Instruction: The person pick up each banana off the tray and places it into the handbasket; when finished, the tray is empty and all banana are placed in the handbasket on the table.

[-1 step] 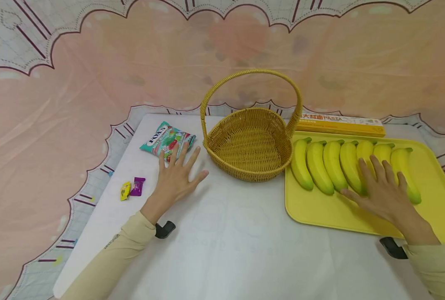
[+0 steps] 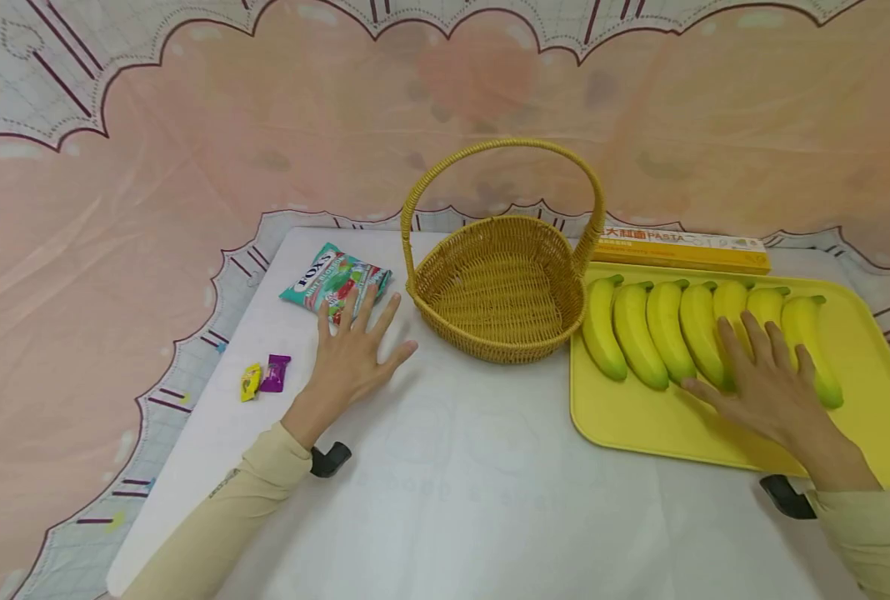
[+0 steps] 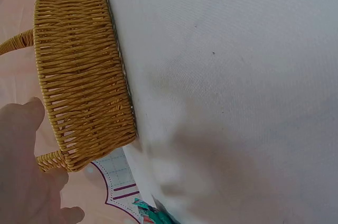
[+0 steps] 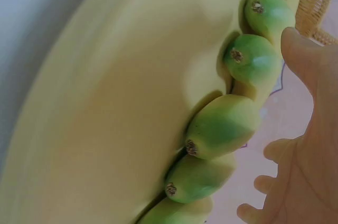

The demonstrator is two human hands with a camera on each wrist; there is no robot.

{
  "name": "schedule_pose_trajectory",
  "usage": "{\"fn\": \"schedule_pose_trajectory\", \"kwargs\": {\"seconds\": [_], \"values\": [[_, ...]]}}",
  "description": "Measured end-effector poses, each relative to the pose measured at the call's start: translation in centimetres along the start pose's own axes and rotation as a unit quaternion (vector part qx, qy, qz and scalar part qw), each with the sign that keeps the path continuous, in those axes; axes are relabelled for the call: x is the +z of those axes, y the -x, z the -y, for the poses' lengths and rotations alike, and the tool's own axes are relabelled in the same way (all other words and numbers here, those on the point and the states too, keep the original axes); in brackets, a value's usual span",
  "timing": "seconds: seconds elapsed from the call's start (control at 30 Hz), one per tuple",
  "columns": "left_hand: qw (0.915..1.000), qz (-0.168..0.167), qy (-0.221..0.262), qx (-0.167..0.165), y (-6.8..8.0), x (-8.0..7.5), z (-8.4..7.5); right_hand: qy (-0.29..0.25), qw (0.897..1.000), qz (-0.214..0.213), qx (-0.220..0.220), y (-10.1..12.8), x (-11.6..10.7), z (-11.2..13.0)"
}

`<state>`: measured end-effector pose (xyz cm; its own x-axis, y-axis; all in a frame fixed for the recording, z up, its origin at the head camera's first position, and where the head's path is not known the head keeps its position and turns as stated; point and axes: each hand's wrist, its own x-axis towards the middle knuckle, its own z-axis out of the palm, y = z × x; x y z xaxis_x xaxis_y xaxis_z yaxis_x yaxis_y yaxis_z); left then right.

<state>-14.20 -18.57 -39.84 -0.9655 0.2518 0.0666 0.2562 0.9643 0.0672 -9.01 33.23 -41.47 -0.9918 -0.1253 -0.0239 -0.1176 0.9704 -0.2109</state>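
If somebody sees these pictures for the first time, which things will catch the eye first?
Probably the row of seven bananas on the yellow tray at the right, with the right hand lying open over them. Next comes the empty wicker basket in the middle of the white table.

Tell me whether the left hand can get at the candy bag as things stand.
Probably yes: the left hand lies flat on the table, fingertips at the candy bag's near edge, nothing between them.

A white table (image 2: 445,500) stands on a pink, scallop-patterned cloth backdrop (image 2: 190,150).
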Motion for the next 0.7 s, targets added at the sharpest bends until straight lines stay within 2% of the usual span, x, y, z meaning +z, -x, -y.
{"fn": "schedule_pose_trajectory", "kwargs": {"seconds": [0.53, 0.63, 0.7], "values": [[0.9998, 0.014, -0.017, -0.001, 0.23, 0.35, 0.04, -0.006, 1.000, 0.017, 0.003, 0.05, 0.54, -0.28], [0.9999, 0.009, -0.007, 0.005, 0.18, 0.39, 0.10, -0.025, 1.000, 0.017, 0.000, -0.03, 0.49, -0.47], [0.9998, -0.008, 0.013, 0.011, 0.00, 0.20, 0.09, -0.055, 0.998, 0.016, -0.003, -0.13, 0.21, -0.79]]}}
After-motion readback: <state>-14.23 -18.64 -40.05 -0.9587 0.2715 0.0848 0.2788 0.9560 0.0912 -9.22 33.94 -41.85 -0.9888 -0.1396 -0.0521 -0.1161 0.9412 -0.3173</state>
